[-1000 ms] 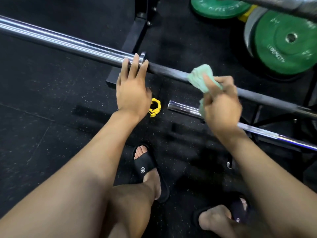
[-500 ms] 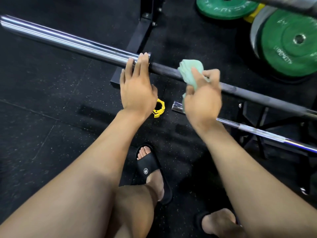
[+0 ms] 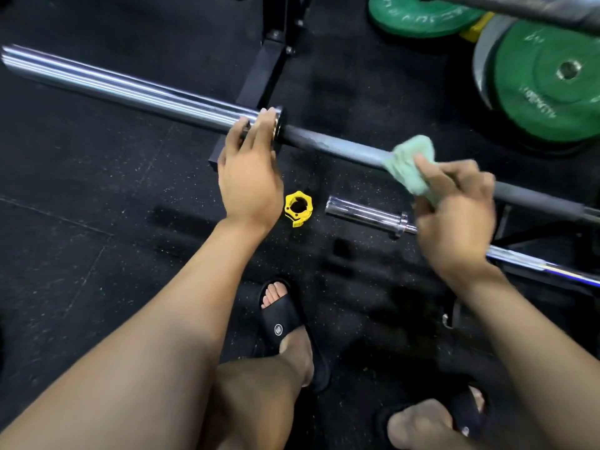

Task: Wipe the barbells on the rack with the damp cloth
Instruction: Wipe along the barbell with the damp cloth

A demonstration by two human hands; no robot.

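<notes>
A long barbell (image 3: 324, 141) runs from the upper left to the right edge, with a shiny chrome sleeve on the left and a dull grey shaft on the right. My left hand (image 3: 250, 177) rests on the sleeve next to its collar, fingers straight. My right hand (image 3: 454, 209) grips a pale green cloth (image 3: 412, 164) and holds it wrapped over the grey shaft. A second, lower barbell (image 3: 360, 216) passes under my right hand, its chrome end pointing left.
A yellow barbell collar (image 3: 298, 207) lies on the black rubber floor (image 3: 97, 222). A black rack post (image 3: 272, 60) stands behind the bar. Green weight plates (image 3: 552, 86) lean at the upper right under another bar (image 3: 519, 8). My sandalled feet are below.
My right hand has slid the cloth to the right along the grey shaft, away from the collar. My left hand has stayed on the sleeve.
</notes>
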